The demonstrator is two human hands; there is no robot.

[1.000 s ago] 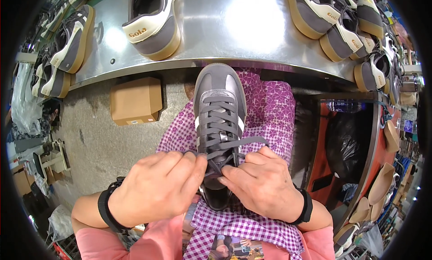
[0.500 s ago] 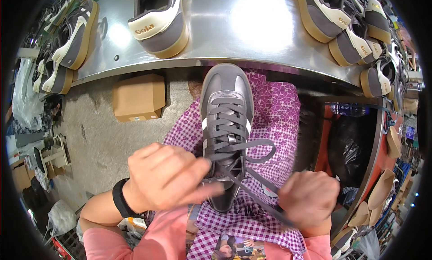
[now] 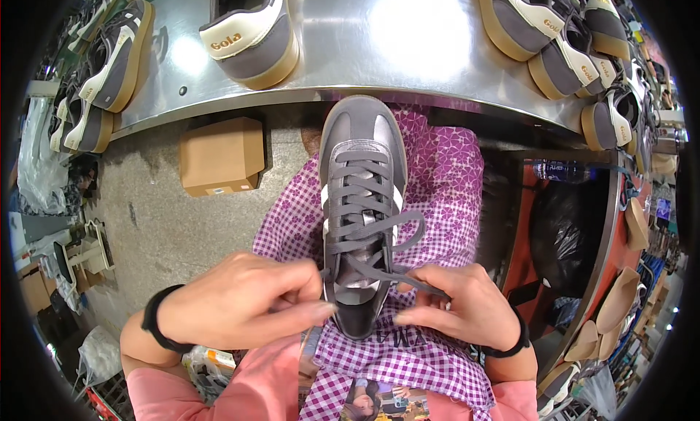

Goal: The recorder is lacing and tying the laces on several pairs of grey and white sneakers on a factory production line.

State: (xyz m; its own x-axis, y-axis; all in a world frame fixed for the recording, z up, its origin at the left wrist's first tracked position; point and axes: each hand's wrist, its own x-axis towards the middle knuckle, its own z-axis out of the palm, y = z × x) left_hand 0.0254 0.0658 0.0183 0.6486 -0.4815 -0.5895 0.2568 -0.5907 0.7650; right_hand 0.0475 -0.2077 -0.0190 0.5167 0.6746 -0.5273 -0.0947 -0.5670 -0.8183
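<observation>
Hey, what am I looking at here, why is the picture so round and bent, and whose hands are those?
The picture comes from a wide fisheye camera worn on a person's head, looking down, so straight edges curve near the rim. The two bare hands are that person's own. The left hand and the right hand each pinch an end of the grey lace of a grey shoe, which rests on the person's lap over a purple patterned cloth. Ahead is a shiny metal table carrying more shoes, such as a cream and grey shoe. A cardboard box sits on the floor below.
</observation>
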